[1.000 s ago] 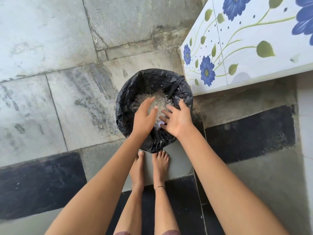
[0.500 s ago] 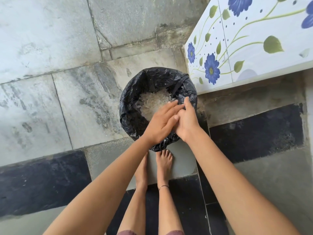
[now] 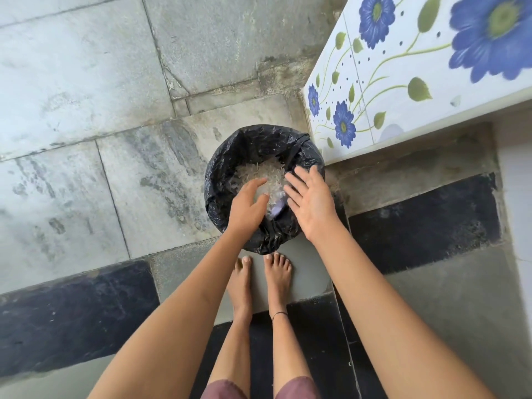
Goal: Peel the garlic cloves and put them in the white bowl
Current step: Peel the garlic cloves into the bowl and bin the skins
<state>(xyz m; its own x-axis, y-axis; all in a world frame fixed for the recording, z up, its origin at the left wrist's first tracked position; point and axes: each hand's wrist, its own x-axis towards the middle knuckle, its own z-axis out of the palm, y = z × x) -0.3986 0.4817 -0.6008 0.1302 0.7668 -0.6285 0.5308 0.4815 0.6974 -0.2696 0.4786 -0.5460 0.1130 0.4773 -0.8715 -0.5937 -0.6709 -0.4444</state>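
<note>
Left hand [image 3: 247, 208] and right hand [image 3: 312, 204] hang empty, fingers [image 3: 302, 181] straight, above the peel-filled bin [image 3: 227, 168]; no cloves or bowl in view.

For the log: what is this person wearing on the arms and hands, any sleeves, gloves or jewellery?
Nothing is worn on them. The left forearm and right forearm are bare as far up as the view reaches, with no sleeve edge in sight. The left hand and right hand are ungloved, and no ring, watch or bangle shows on the visible sides.
</note>
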